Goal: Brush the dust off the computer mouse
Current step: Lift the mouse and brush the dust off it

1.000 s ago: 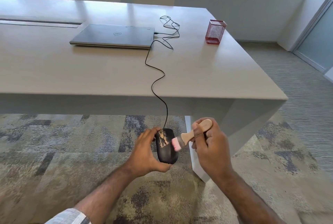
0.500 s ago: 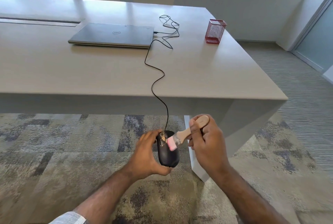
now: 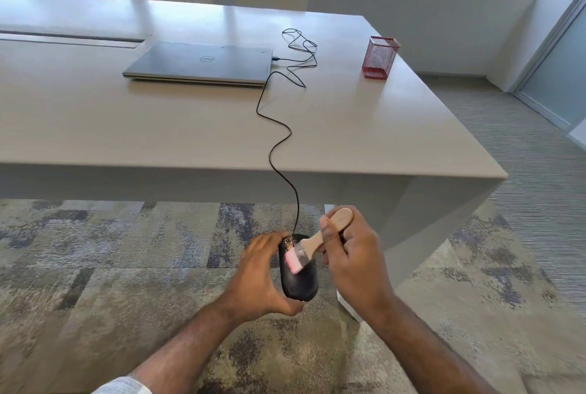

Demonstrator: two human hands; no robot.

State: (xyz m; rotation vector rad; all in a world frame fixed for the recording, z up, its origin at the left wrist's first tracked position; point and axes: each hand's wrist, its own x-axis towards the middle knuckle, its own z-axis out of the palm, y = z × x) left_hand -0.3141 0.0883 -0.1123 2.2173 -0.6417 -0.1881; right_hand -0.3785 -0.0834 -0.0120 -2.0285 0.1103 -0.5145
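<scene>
A black wired computer mouse (image 3: pixel 299 282) is held in the air below the table's front edge, with my left hand (image 3: pixel 258 276) gripping its left side and underside. A patch of pale dust shows at the mouse's upper left corner. My right hand (image 3: pixel 355 262) holds a small brush (image 3: pixel 312 243) by its wooden handle. The brush's pink bristles rest on the top of the mouse near the middle. The mouse's black cable (image 3: pixel 279 136) runs up over the table edge toward the laptop.
A closed grey laptop (image 3: pixel 199 63) lies on the beige table (image 3: pixel 95 127), with the cable coiled to its right. A red mesh pen holder (image 3: pixel 380 58) stands near the table's right edge. Patterned carpet lies below; chairs stand behind the table.
The brush's bristles have swept down the mouse from its dusty upper end toward the middle. Both hands stay in nearly the same place, and less dust shows on the mouse.
</scene>
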